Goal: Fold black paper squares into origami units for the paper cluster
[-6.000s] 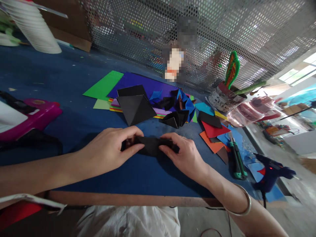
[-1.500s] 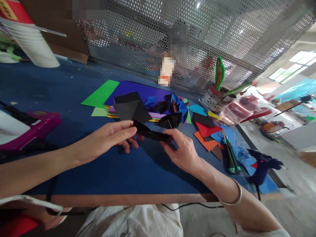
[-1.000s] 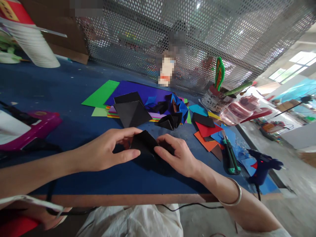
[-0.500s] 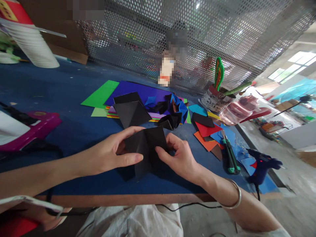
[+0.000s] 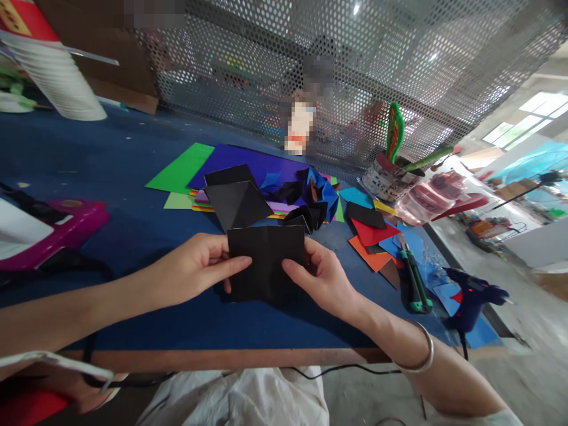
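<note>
A creased square of black paper (image 5: pixel 267 269) is held upright just above the front part of the blue table. My left hand (image 5: pixel 205 266) grips its left edge, thumb on the near face and fingers behind. On the opposite edge my right hand (image 5: pixel 326 275) pinches it the same way. Right behind it lies a folded black paper piece (image 5: pixel 237 201), resting on a stack of coloured sheets. Beside that sit crumpled-looking folded pieces in black and blue (image 5: pixel 323 192).
Loose paper scraps (image 5: pixel 375 234), a green utility knife (image 5: pixel 415 281) and a blue glue gun (image 5: pixel 473 296) lie to the right. A pink bottle (image 5: pixel 426 198) and a tool pot (image 5: pixel 388 177) stand behind. A magenta device (image 5: pixel 66 231) is at left. A perforated metal screen (image 5: pixel 248 77) closes the back.
The black paper has gone from folded along its middle crease to spread nearly flat. My left hand has shifted its hold to the paper's left edge.
</note>
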A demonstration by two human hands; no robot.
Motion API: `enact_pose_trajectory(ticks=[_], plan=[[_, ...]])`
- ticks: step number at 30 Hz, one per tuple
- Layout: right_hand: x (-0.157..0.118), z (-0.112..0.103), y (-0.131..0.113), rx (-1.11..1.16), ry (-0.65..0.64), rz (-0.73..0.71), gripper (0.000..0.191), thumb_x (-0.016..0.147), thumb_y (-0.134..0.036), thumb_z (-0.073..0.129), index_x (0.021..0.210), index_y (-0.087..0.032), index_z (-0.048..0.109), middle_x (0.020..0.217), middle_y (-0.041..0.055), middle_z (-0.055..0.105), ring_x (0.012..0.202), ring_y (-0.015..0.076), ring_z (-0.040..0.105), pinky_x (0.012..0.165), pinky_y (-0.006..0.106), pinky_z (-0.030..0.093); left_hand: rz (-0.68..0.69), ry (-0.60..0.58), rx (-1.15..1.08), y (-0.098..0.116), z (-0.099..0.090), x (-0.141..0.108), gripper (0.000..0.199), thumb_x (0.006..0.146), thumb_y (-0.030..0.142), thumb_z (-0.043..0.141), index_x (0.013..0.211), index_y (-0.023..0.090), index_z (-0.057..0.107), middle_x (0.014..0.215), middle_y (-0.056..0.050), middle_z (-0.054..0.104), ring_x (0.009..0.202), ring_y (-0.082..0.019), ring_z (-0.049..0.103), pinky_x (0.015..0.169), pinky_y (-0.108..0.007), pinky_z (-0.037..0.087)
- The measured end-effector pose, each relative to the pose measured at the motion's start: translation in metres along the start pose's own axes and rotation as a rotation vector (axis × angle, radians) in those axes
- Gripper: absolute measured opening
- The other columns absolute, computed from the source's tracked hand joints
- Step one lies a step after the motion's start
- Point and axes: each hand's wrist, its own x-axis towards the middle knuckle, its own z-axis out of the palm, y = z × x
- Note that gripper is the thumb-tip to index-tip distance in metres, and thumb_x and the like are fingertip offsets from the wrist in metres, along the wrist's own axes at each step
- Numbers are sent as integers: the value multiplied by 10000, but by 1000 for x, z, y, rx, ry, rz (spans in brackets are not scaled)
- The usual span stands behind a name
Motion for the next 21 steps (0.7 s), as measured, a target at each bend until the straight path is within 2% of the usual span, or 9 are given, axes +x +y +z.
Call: enact_pose_trajectory(ticks=[3, 6, 8, 12, 15, 18, 21], plan=[[3, -1, 5, 67, -69, -26, 261, 964, -396, 720, 1168, -234, 705, 1035, 37, 790, 944, 209, 758, 820, 331, 634, -32, -17, -73, 0, 0, -3, 263, 871, 462, 772, 937, 209, 802, 797, 3, 827, 700, -192, 722, 662, -288, 594], [4, -2, 8, 99, -111, -69, 261, 997, -405, 707, 1196, -238, 732, 1050, 34, 801, 985, 214, 768, 859, 344, 644, -36, -32, -164, 9, 1, -6, 270, 878, 433, 774, 1034, 214, 804, 872, -5, 852, 868, -238, 784, 783, -327, 622], [5, -4, 9, 101, -110, -67, 271, 1014, -417, 697, 1207, -234, 751, 1045, 31, 805, 982, 210, 766, 873, 347, 640, -33, -52, -204, 16, 1, -6, 256, 862, 410, 791, 1024, 212, 808, 863, -9, 848, 913, -248, 791, 846, -349, 620], [5, -7, 10, 109, -78, -47, 254, 1021, -402, 690, 1170, -228, 799, 1027, 27, 820, 984, 209, 767, 911, 357, 634, -71, -24, -220, 24, -1, -5, 207, 783, 388, 805, 882, 208, 825, 843, -15, 845, 848, -223, 751, 777, -311, 578], [5, -8, 9, 99, -73, -91, 239, 1037, -370, 669, 1163, -246, 829, 1109, 39, 840, 1074, 224, 770, 987, 390, 627, -96, 16, -248, 24, -4, -4, 216, 745, 348, 790, 910, 234, 872, 898, -13, 870, 843, -204, 745, 732, -275, 557], [4, -10, 5, 32, -96, -141, 285, 1083, -363, 610, 1243, -257, 821, 1190, 54, 844, 1112, 235, 776, 1022, 423, 628, -135, 19, -287, 24, -6, -4, 286, 733, 307, 776, 986, 277, 906, 1018, -8, 899, 929, -209, 785, 788, -271, 595], [2, -13, 0, -100, -154, -258, 324, 1117, -342, 561, 1342, -245, 774, 1228, 66, 832, 1111, 230, 783, 1019, 417, 640, -106, 47, -245, 25, -7, -2, 287, 707, 294, 717, 924, 272, 903, 972, -18, 904, 922, -234, 817, 807, -306, 637]])
